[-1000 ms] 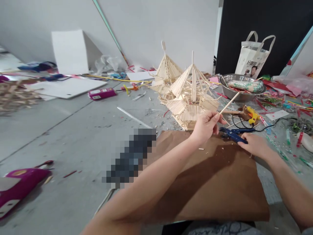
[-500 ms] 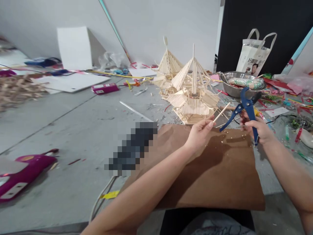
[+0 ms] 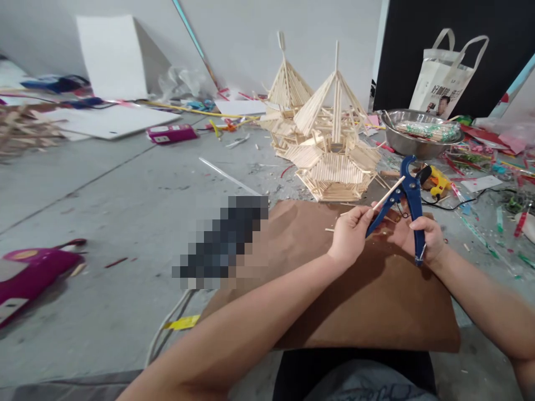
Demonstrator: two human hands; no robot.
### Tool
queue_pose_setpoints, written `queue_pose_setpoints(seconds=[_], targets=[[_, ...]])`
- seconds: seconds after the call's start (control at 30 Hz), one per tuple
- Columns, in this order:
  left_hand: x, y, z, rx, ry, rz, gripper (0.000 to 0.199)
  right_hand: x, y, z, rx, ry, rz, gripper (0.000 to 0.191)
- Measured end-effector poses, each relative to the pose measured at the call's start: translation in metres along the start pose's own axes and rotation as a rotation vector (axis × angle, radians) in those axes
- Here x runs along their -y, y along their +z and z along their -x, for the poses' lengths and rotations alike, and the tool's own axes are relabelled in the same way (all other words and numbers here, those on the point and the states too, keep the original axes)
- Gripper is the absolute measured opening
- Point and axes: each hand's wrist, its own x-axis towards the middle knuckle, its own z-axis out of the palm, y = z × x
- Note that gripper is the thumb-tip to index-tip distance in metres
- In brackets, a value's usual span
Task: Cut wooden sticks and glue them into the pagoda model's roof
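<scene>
My left hand is closed in a pinch around a thin wooden stick that points up and to the right. In my right hand is a blue pipe cutter, its handles spread and its hooked jaw upward. The stick's far end lies close to the cutter's jaw; whether they touch, I cannot tell. Both hands are above a brown board with small wood scraps on it. Just beyond stands a pavilion model built of wooden sticks, with pointed roofs.
A steel bowl with wrapped sticks stands at the back right, by a white bag. Near it lies a yellow glue gun with a black cord. Magenta devices and a pixelated dark object lie left.
My hands have come closer together, bringing the stick and the cutter side by side. The cutter has moved slightly left, and the view has tilted down a little.
</scene>
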Motion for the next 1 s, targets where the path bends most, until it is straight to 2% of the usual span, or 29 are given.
queue_pose_setpoints(seconds=[0.1, 0.27, 0.37, 0.47, 0.57, 0.67, 0.83, 1.0], targets=[[0.0, -0.001, 0.001, -0.019, 0.049, -0.14, 0.026, 0.001, 0.004, 0.004, -0.046, -0.014, 0.118, 0.047], [-0.014, -0.01, -0.004, -0.076, 0.122, -0.28, 0.022, 0.008, -0.003, 0.011, -0.191, -0.156, 0.3, 0.042], [-0.022, -0.015, -0.009, -0.098, 0.141, -0.236, 0.023, 0.013, -0.016, 0.01, -0.399, -0.227, 0.677, 0.033], [-0.027, -0.018, -0.01, -0.085, 0.137, -0.182, 0.023, 0.013, -0.028, 0.005, -0.51, -0.313, 1.096, 0.043], [-0.03, -0.018, -0.009, -0.058, 0.13, -0.167, 0.023, 0.008, -0.034, 0.0, -0.463, -0.344, 1.362, 0.057], [-0.031, -0.017, -0.007, -0.021, 0.125, -0.172, 0.024, 0.003, -0.032, 0.0, -0.38, -0.356, 1.483, 0.062], [-0.031, -0.016, -0.004, 0.067, 0.1, -0.197, 0.026, 0.001, -0.026, 0.003, -0.317, -0.39, 1.548, 0.061], [-0.024, -0.016, -0.005, 0.119, 0.099, -0.191, 0.026, 0.002, -0.023, 0.004, -0.257, -0.33, 1.553, 0.061]])
